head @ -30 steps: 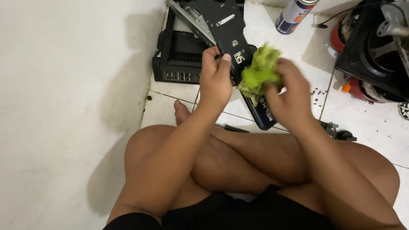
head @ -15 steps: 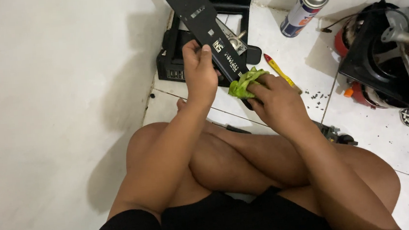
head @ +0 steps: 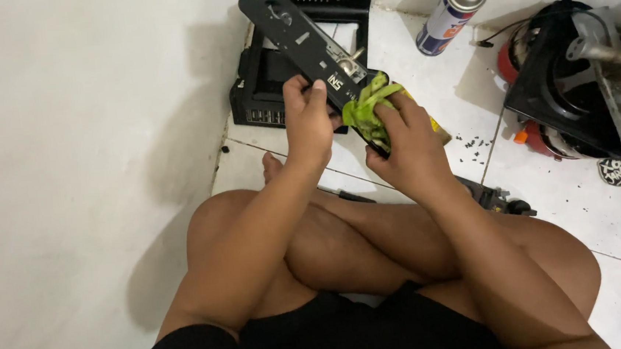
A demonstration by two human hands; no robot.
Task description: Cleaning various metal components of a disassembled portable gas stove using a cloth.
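The left hand (head: 308,121) clamps a long black perforated panel (head: 305,43) while the right hand (head: 406,147) presses a crumpled green cloth (head: 364,106) on it.

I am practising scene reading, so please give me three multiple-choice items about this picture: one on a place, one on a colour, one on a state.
1. Where does the spray can stand?
A. on the tiled floor near the wall
B. on the person's knee
C. inside the black frame

2. What colour is the cloth?
A. red
B. white
C. green

3. How is the long black panel held?
A. it lies flat, untouched
B. the left hand grips it, raised at a slant
C. it hangs from a hook

Key: 1 A, it stands on white tile by the wall. 2 C, the cloth under the right hand is bright green. 3 B, the left hand's fingers wrap its edge.
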